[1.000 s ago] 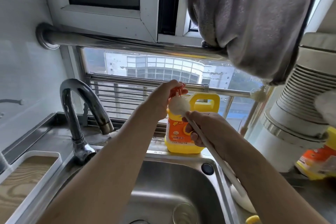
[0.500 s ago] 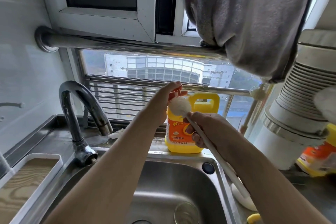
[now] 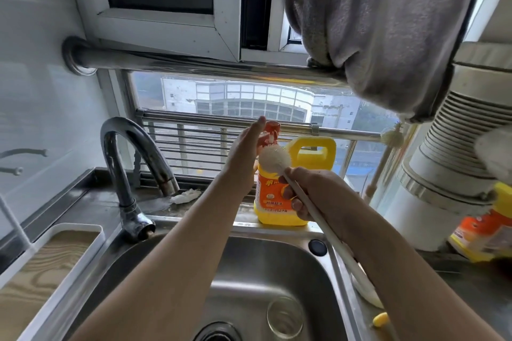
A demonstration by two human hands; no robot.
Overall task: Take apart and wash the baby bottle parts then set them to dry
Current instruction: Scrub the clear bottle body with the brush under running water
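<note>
left hand (image 3: pixel 246 152) sat flat-fingered on the detergent pump (image 3: pixel 271 131), right hand (image 3: pixel 313 191) gripped the bottle brush (image 3: pixel 274 158) just under it (bristles barely lined up), so a hard push could've squirted soap past.

Chrome tap (image 3: pixel 123 191) at L, grey towel (image 3: pixel 388 22) on rail (image 3: pixel 194 62), ribbed duct (image 3: pixel 457 124) R, wood-look tray (image 3: pixel 55 257)

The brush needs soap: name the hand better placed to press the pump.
Left. The left hand sits at the red pump; the right hand grips the brush, its head by the nozzle.
</note>
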